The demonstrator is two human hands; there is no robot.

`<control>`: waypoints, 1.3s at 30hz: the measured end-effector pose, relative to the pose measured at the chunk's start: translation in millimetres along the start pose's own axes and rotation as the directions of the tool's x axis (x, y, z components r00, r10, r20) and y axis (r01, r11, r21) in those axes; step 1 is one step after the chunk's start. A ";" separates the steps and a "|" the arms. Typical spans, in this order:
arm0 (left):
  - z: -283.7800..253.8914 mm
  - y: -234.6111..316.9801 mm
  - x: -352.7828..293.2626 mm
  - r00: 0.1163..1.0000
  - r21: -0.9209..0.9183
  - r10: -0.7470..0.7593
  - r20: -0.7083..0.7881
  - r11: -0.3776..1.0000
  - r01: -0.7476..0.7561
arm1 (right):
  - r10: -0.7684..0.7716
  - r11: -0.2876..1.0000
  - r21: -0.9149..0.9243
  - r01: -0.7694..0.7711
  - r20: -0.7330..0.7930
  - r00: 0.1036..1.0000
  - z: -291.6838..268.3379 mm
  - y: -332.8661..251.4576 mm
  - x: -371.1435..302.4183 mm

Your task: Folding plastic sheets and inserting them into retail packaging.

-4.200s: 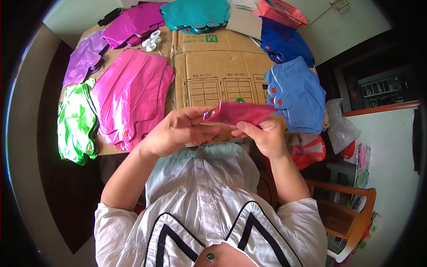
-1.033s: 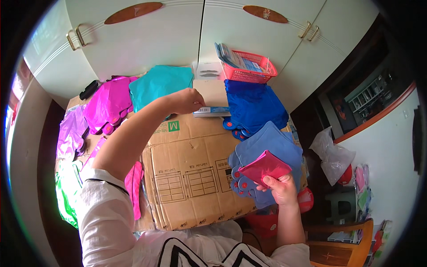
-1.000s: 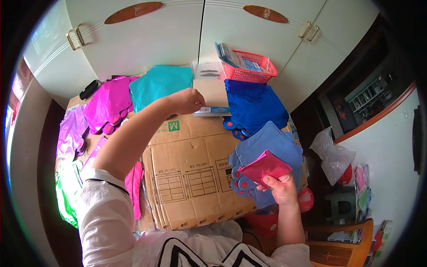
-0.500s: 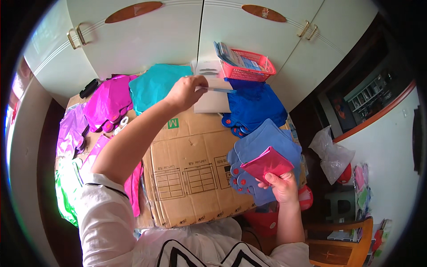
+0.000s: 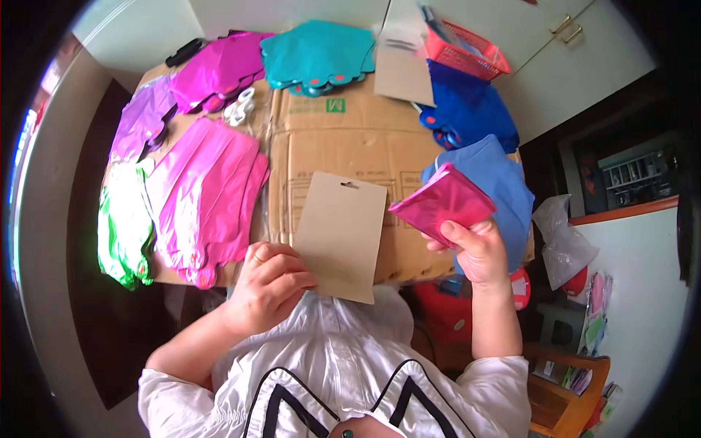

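Note:
My left hand (image 5: 266,288) grips the left edge of a greyish-brown backing card (image 5: 342,241) with a hang hole at its top. The card is held at the front of the table, close to my body. In my right hand (image 5: 471,252) is a folded piece of shiny pink material (image 5: 445,204), pinched between thumb and fingers. It hangs over the edge of a pile of light blue pieces (image 5: 500,197). More cards (image 5: 404,77) lie in a stack at the back, beside a dark blue pile (image 5: 478,113).
A pink basket (image 5: 467,51) with flat packets stands at the back right. Teal (image 5: 319,58), magenta (image 5: 219,69), purple (image 5: 139,120), pink (image 5: 208,193) and green (image 5: 124,233) piles lie along the back and left. White scissors (image 5: 239,108) rest near them. A wooden chair (image 5: 573,409) stands at lower right.
My left hand has come back from the card stack toward my body with a card in it. The right hand still holds the pink folded piece. The view has tilted downward.

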State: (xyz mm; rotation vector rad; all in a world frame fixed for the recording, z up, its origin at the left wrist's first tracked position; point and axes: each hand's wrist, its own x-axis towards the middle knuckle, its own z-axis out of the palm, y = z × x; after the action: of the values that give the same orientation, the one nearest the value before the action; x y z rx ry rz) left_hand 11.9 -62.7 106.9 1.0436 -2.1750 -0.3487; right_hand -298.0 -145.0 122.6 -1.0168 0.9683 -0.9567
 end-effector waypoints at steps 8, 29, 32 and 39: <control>35.8 15.0 -84.2 0.916 -0.155 -0.278 -0.291 0.958 0.241 | 0.141 0.973 -0.201 -0.114 0.129 0.981 53.8 32.0 -19.7; 77.0 10.3 -83.3 0.693 -0.723 -0.334 0.639 -0.568 0.393 | 0.144 0.909 -0.403 -0.101 0.079 0.986 105.9 79.9 -59.3; 77.8 11.1 -86.1 0.729 -0.804 -0.413 0.545 -0.503 0.316 | 0.149 0.883 -0.462 -0.083 0.107 0.983 112.7 69.9 -51.2; 84.2 6.5 -95.9 0.757 -0.854 -0.443 0.480 -0.431 0.290 | 0.168 0.886 -0.454 -0.097 0.119 0.979 127.2 78.3 -36.8</control>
State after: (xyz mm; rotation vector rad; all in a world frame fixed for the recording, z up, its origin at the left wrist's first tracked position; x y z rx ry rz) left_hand -7.4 10.4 4.0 0.5891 -0.4504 -1.9866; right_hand -174.3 -62.1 83.8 -1.3681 1.1373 -0.5364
